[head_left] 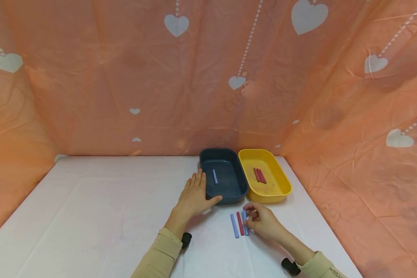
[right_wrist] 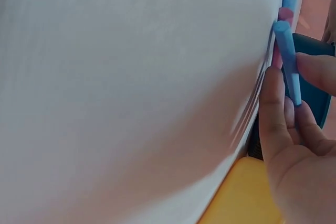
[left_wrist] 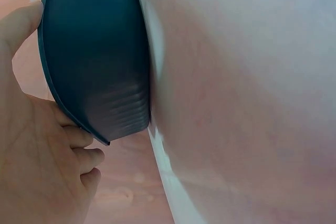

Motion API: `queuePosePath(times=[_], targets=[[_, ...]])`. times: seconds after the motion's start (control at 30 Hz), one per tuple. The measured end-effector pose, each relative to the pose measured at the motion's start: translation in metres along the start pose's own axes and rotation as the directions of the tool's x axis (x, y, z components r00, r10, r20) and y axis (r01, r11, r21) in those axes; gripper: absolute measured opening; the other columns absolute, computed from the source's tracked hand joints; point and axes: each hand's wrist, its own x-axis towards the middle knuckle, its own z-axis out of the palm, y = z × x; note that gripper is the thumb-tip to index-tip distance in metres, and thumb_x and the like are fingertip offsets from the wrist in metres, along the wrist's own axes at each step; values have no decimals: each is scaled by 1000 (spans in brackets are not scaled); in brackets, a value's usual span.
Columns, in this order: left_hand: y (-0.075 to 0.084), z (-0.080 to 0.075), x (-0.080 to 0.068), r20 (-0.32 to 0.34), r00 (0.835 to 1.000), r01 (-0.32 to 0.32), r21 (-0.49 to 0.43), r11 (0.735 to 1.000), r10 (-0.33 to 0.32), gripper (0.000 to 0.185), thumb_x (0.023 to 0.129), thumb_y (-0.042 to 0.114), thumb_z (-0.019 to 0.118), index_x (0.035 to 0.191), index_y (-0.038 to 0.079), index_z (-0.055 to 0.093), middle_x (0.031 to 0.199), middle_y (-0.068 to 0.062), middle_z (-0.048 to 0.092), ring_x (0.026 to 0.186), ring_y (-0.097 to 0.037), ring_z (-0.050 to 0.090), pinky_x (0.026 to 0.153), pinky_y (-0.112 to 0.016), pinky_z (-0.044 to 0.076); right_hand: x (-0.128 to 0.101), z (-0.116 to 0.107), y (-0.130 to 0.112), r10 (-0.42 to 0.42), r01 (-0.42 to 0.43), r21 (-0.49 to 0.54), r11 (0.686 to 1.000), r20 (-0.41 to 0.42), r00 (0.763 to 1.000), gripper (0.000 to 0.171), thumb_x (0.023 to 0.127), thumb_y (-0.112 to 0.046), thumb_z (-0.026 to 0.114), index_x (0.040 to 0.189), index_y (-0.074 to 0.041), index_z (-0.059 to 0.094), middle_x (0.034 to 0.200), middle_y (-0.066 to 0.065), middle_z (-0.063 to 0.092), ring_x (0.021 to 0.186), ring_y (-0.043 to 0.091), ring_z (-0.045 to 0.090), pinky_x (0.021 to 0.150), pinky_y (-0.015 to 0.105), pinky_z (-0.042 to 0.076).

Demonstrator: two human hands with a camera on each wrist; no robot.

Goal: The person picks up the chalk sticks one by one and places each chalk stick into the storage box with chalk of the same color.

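The left hand (head_left: pixel 194 197) rests flat against the blue tray (head_left: pixel 226 187); the right hand (head_left: pixel 262 222) pinches a blue stick (head_left: pixel 244 217) on the tabletop (head_left: pixel 107 216).

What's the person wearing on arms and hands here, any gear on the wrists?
Both hands, left hand and right hand, are bare: no gloves or rings visible. Each arm has a long beige-tan sleeve with a ribbed cuff. A small black device sits by the left wrist, and another by the right.
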Motion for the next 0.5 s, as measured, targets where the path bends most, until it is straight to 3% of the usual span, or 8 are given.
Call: queuePosePath(times=[0.5], targets=[[1, -1, -2, -14, 1000, -6, -18, 1000, 6, 108, 93, 67, 62, 161, -7, 25, 172, -22, 14, 158, -40, 17, 128, -51, 15, -5, 4, -1, -22, 24, 115, 993, -19, 1000, 41, 84, 8, 76, 122, 2, 62, 106, 14, 65, 81, 21, 62, 66, 22, 55]])
